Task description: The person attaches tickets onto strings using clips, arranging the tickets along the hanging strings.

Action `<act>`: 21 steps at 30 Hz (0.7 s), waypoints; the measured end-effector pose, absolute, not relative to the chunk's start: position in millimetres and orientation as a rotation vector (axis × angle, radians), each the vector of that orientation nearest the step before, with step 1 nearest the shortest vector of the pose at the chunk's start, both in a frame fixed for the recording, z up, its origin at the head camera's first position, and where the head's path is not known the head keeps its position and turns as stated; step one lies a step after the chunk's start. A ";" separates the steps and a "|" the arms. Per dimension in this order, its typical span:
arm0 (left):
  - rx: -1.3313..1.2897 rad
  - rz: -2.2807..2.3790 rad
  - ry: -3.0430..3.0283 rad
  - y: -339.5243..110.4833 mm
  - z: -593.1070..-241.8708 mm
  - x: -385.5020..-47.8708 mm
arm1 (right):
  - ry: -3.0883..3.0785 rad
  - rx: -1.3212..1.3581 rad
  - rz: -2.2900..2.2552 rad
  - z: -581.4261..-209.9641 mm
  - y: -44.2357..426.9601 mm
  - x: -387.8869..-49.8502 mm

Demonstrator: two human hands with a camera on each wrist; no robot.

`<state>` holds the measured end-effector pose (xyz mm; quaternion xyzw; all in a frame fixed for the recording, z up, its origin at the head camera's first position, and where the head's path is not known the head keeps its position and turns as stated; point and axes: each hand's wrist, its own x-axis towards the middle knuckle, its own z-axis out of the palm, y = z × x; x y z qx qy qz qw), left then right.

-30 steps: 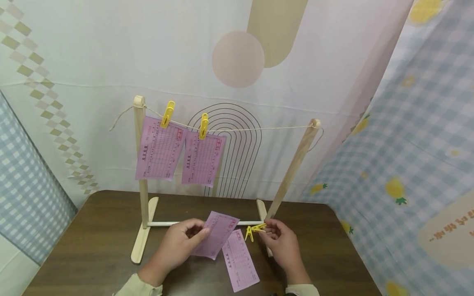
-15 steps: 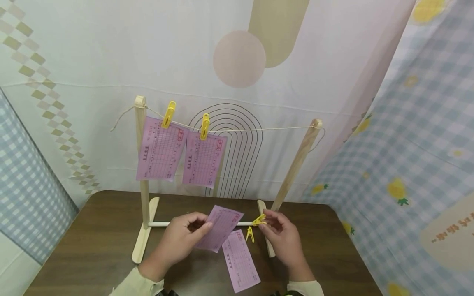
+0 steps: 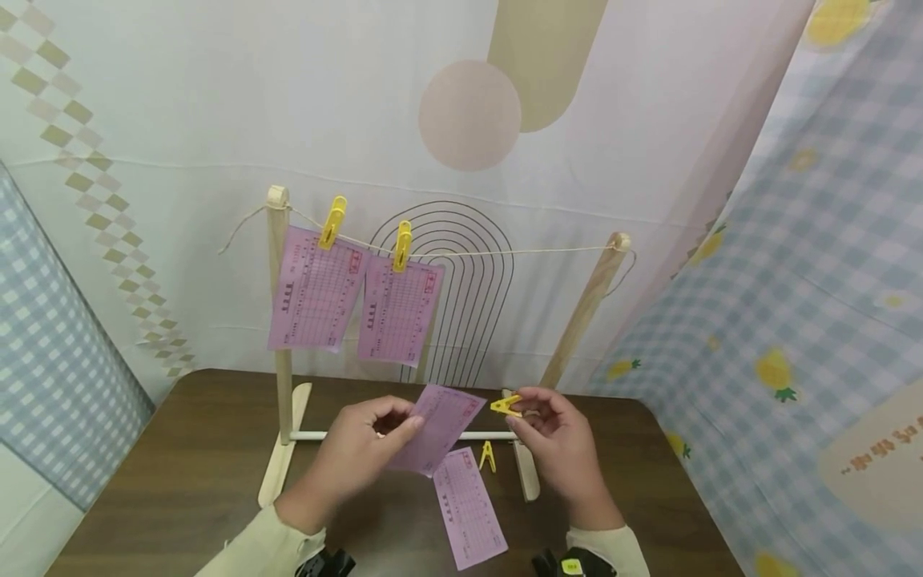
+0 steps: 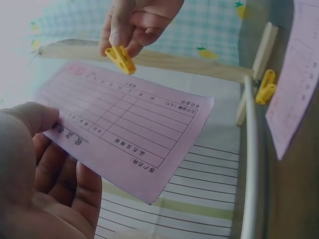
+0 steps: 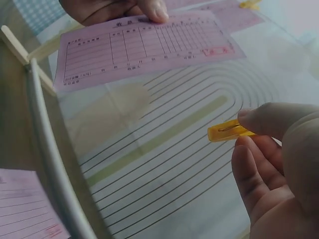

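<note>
My left hand [image 3: 356, 449] pinches a pink printed receipt slip [image 3: 441, 429] by its edge, thumb on the printed face. In the left wrist view the slip [image 4: 129, 124] is held flat and tilted. Just right of it, my right hand [image 3: 558, 441] pinches a yellow clothespin [image 3: 505, 405] between thumb and fingertips; the right wrist view shows this clothespin [image 5: 227, 131] apart from the slip. A second pink slip [image 3: 470, 509] lies on the table, with another yellow clothespin [image 3: 488, 457] beside its top corner.
A wooden stand with a left post [image 3: 281, 320], a right post [image 3: 584, 312] and a white crossbar [image 3: 310, 436] stands across the table [image 3: 195, 449]. From its string [image 3: 519, 252] hang a left slip [image 3: 317, 292] and a right slip [image 3: 400, 312], each under a yellow clothespin.
My right hand has lifted one clothespin up and away from the other, which stays on the table. The left hand has raised its slip and shifted it slightly right.
</note>
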<state>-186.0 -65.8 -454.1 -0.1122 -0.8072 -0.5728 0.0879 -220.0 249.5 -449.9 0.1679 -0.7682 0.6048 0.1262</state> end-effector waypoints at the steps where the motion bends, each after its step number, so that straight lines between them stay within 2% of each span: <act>1: -0.317 -1.704 -2.403 -65.5 -451.4 -186.7 | -2.234 0.504 1.749 -445.5 249.0 -220.5; 21: -0.189 -1.770 -2.338 -58.3 -411.9 -201.1 | -2.253 0.741 1.521 -369.0 247.6 -231.9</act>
